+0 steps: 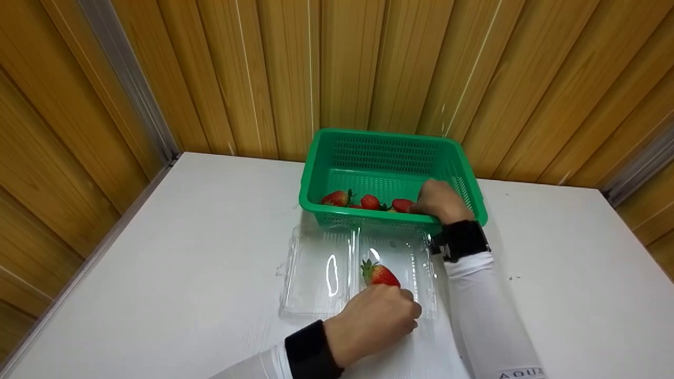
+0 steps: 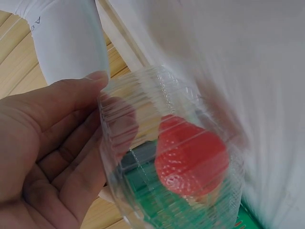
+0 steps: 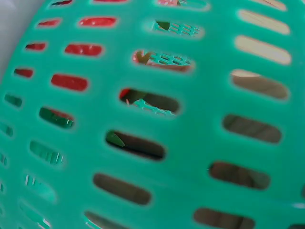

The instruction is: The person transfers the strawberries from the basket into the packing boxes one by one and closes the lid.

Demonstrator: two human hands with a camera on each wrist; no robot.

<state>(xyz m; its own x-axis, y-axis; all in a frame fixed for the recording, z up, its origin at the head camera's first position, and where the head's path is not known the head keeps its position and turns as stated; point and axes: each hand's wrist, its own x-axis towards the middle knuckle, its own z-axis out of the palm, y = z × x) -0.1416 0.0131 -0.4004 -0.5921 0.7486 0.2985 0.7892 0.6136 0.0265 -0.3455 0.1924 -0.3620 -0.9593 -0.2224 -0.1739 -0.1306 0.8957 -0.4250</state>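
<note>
A clear plastic container [image 1: 321, 273] lies unfolded in two halves, and one strawberry [image 1: 383, 275] sits in its right half. My left hand [image 1: 373, 321] pinches the near edge of that half; in the left wrist view, the thumb and fingers of the hand [image 2: 52, 152] are on either side of the clear wall, beside the strawberry [image 2: 190, 157]. My right hand [image 1: 442, 201] reaches over the near rim of the green basket [image 1: 389, 138], against a red strawberry [image 1: 402, 205]. Its fingertips are hidden. The right wrist view is filled by the slotted basket wall [image 3: 190, 143].
Several strawberries, one at the left [image 1: 337, 198] and one near the middle [image 1: 369, 201], lie along the near side of the basket. Behind the white table [image 1: 158, 273] stands a wood-panelled wall [image 1: 347, 68], with another panelled wall at the left.
</note>
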